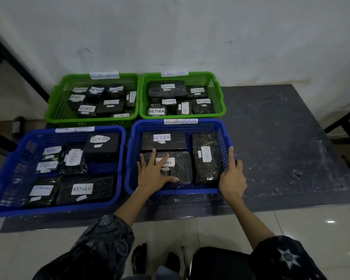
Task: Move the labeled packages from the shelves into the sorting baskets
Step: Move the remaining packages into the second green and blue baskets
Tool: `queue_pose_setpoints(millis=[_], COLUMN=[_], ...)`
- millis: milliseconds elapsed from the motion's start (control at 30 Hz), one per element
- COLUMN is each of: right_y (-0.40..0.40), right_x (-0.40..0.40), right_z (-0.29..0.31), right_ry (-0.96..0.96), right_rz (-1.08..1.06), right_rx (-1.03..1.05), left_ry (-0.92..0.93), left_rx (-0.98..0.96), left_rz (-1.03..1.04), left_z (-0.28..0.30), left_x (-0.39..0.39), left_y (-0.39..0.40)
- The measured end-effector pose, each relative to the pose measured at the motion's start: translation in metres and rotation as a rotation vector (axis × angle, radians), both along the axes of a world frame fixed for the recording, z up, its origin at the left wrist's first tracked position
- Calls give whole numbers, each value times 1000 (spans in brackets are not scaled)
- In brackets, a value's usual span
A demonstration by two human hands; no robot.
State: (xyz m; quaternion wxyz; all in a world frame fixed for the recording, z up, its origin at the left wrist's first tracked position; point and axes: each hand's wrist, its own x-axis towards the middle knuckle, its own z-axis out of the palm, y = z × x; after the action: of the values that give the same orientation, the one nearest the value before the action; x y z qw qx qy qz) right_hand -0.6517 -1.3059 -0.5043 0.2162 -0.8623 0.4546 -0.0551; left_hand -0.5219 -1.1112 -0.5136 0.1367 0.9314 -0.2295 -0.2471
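Pressing our left hand (155,174) flat, fingers spread, on a black package (178,168), we gripped the blue basket (178,191) rim with our right hand (231,177).

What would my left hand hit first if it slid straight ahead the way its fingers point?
Probably the flat black package labelled RETURN, lying just beyond the wrapped package your left hand rests on.
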Motion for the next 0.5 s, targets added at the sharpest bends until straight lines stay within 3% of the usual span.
queue_pose_setpoints(millis=[167, 267, 367, 500], right_y=[0, 2, 10, 38], right_x=[2, 5, 15, 39], right_z=[2, 3, 11, 25], right_ry=[30, 100, 70, 73], right_rz=[36, 74, 107, 299], right_rx=[-3, -122, -226, -215], left_ry=[88, 121, 180, 152], left_rx=[-26, -36, -160, -310], left_rz=[5, -10, -8, -82], left_z=[0, 4, 14, 39], left_x=[11, 16, 24, 29], left_y=[-1, 2, 11, 40])
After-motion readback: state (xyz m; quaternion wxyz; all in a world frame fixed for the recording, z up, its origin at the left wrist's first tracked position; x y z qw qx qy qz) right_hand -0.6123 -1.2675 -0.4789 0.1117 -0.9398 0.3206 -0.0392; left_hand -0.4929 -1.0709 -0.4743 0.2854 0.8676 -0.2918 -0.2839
